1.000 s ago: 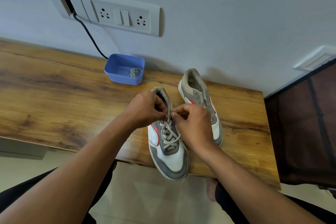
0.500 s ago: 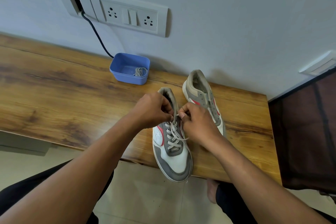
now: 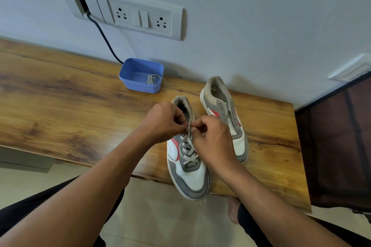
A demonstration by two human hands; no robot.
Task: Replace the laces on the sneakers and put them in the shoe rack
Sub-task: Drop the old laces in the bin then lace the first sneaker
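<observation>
Fingertips (image 3: 179, 124) on our left hand (image 3: 161, 121) and right hand (image 3: 213, 139) are both curled in, pinching the lace (image 3: 187, 147) ends at the top eyelets of the near sneaker (image 3: 192, 176). That shoe's on the table (image 3: 60, 96) w/ its toe over the front edge. 2nd sneaker (image 3: 216, 94), unlaced, is just right of it & a bit further back. Blue tub (image 3: 140, 87) w/ a spare lace (image 3: 153, 78) sits back-left of it.
</observation>
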